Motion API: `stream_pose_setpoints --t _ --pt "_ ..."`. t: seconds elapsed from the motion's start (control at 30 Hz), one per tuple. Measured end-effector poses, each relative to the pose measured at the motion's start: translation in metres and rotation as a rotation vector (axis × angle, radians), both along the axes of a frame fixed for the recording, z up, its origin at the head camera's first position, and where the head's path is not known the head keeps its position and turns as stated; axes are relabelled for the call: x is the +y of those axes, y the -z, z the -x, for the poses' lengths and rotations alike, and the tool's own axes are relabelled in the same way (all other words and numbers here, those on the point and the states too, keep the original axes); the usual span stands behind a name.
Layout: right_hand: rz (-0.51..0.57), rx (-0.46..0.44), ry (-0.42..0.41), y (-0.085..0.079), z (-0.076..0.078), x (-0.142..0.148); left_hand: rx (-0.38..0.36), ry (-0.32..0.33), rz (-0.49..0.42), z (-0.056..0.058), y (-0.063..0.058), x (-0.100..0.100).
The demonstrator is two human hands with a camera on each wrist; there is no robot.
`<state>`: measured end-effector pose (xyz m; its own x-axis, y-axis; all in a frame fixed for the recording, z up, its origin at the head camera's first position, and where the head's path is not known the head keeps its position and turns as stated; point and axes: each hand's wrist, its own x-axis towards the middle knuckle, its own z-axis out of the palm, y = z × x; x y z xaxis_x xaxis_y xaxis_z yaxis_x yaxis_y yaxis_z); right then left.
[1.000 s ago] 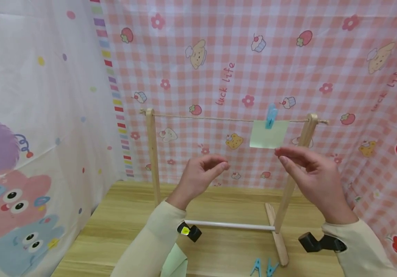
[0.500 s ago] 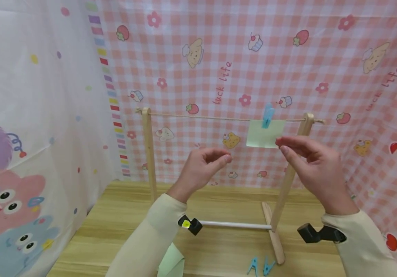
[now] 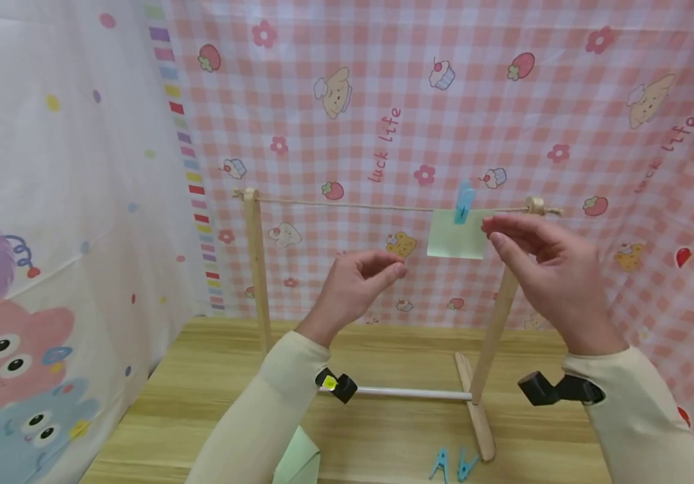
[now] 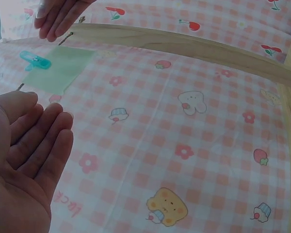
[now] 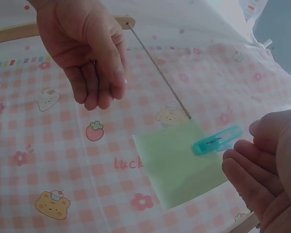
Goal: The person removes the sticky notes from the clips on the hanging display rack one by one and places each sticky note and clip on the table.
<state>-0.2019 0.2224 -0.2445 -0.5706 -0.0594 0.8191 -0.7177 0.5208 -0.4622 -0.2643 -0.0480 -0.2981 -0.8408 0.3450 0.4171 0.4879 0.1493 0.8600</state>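
Observation:
A pale green paper square (image 3: 456,235) hangs from a thin rope (image 3: 347,204), held by a light blue clothespin (image 3: 465,203). My right hand (image 3: 555,282) is at the paper's right edge in the head view, thumb and fingers loosely bent with nothing between them. In the right wrist view its fingertips (image 5: 231,158) lie close beside the clothespin (image 5: 217,140). My left hand (image 3: 356,290) hovers lower and to the left of the paper, fingers relaxed and holding nothing. The left wrist view shows its palm (image 4: 24,179) with a gap between thumb and fingers.
The rope runs between two wooden posts (image 3: 256,269), joined low down by a white rod (image 3: 413,392). Two blue clothespins (image 3: 467,464) lie on the wooden table (image 3: 383,444) at the front. Green paper (image 3: 300,457) lies beside the left sleeve. A checked curtain (image 3: 298,81) stands behind.
My right hand has risen from below the paper's lower right corner to beside its right edge. My left hand has risen slightly. The head view has shifted a little; the paper still hangs clipped.

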Motion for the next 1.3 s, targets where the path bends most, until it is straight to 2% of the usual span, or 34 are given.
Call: stream_pose_setpoints --t 0.47,0.6,0.9,1.17,1.3 --pt "0.021 -0.002 0.081 -0.018 0.009 -0.003 -0.055 -0.030 -0.007 0.006 -0.006 0.012" --pt "0.037 0.003 0.074 -0.021 0.012 -0.003 -0.077 -0.041 0.000 0.008 -0.008 0.016" --pt "0.064 0.002 0.066 -0.029 0.015 -0.005 -0.042 -0.053 0.024 0.012 -0.011 0.027" --pt "-0.006 -0.140 0.074 -0.043 0.019 -0.005 -0.051 -0.025 0.007 0.015 -0.015 0.033" --pt "-0.049 -0.201 0.082 -0.049 0.024 -0.006 -0.050 -0.037 0.008 0.016 -0.017 0.037"
